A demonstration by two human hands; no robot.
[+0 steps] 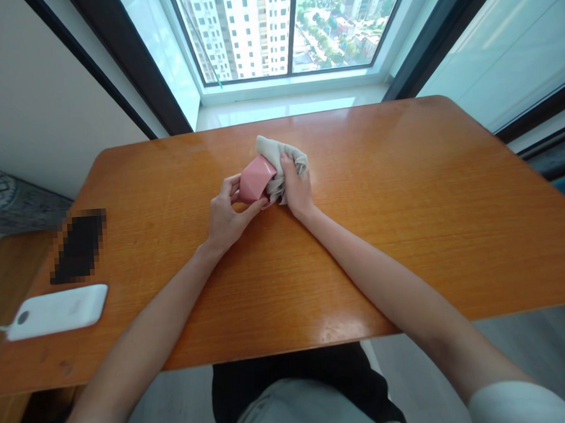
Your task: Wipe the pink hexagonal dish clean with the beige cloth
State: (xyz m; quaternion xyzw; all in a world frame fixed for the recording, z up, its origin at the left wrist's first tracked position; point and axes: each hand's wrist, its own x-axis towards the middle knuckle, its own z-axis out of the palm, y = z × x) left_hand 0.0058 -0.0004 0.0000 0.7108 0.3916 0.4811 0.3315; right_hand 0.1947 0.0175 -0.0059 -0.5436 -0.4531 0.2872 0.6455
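Note:
Over the middle of the table, toward its far side, my left hand (232,208) grips a glossy pink faceted container (254,179). It lies tilted, with its smooth angular side toward me. A bunched light grey cloth (279,159) is in my right hand (297,184), thumb on top and fingers mostly hidden. The cloth presses against the right side of the container and covers its opening or end there, so the inside cannot be seen.
The wooden table (384,231) has rounded far corners. At its left lie a white power strip-like device (59,311) and a dark pixelated rectangle (78,246). Beyond the far edge is a window (291,32) with a pale sill. A patterned cushion (13,196) is at the left.

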